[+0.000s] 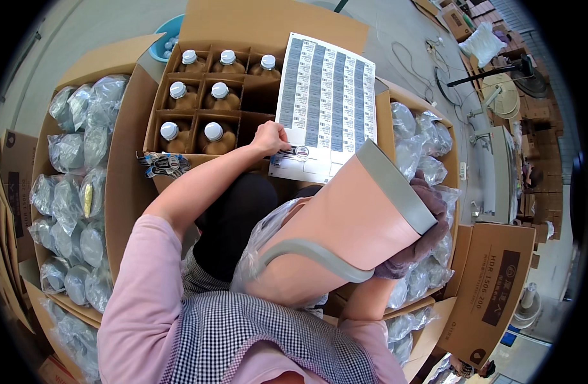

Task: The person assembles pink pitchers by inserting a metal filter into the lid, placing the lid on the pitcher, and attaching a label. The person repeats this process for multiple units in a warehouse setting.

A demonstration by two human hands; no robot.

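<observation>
Across my lap leans a large pink tumbler (335,214) with a grey rim and a grey handle (307,251). A clear plastic bag (255,246) wraps its lower part. My right hand (409,256) grips its far right side, covered by a purple-grey cloth or glove (438,208), so the fingers are hidden. My left hand (269,139) pinches the edge of a small label with a round mark (300,152), at the lower left of a white sheet of printed labels (332,96). That sheet rests on the divided carton in front of me.
The divided carton (198,110) holds several brown bottles with white caps (220,98). Boxes of plastic-wrapped items stand left (70,205) and right (412,141). A bundle of dark tags (166,164) hangs at the carton's near left corner. A blue basin (169,38) sits behind.
</observation>
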